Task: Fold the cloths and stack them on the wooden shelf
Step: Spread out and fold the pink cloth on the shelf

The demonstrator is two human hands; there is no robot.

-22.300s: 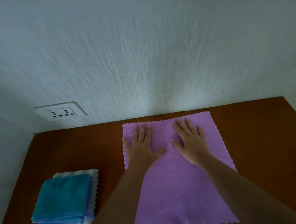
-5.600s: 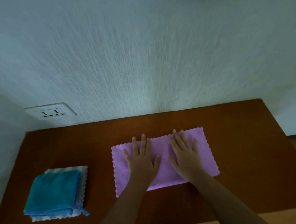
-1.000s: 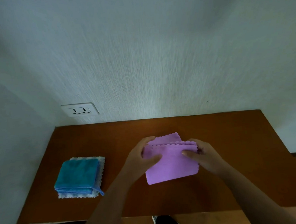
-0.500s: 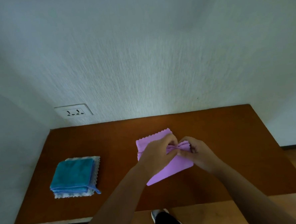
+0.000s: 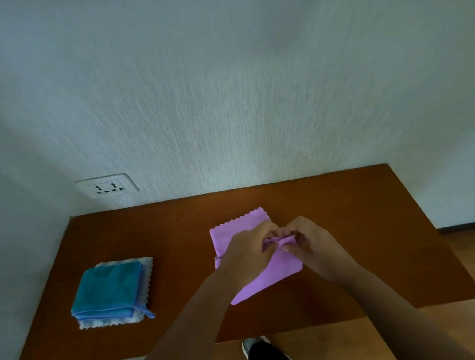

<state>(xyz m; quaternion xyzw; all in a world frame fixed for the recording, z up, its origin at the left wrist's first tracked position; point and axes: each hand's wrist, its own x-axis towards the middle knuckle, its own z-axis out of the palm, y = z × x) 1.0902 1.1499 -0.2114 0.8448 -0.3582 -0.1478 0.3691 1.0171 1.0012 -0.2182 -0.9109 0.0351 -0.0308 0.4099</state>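
A folded purple cloth (image 5: 281, 271) is held near the middle of the wooden shelf (image 5: 359, 228), which serves as the surface for all the things seen. The cloth is gripped by both hands at once. The left hand (image 5: 249, 253) is laid over the cloth's left half, and its fingers (image 5: 264, 233) are curled down and pressed together on a bunched ridge of fabric. The right hand (image 5: 311, 242) is brought in from the other side, and the same ridge is pinched between its thumb and fingers (image 5: 292, 226), so that the fingertips of the two hands almost meet. The far corner of the cloth, with its wavy edge, is seen lying flat on the shelf behind the left hand, while the near corner is seen below the left wrist; whether that corner is lifted or resting cannot be told.

Well apart, at the left of the shelf, a stack of two folded cloths is seen: a blue cloth (image 5: 107, 290) is laid on top of a white cloth (image 5: 146, 280) whose scalloped edge shows on the right side and at the front. A small loop hangs from the blue cloth's near right corner.

A wall socket (image 5: 107, 186) is set in the textured wall (image 5: 225, 97) behind the shelf, above its left end. Below the shelf's front edge, a shoe (image 5: 252, 346) is visible on the wooden floor (image 5: 472, 263).
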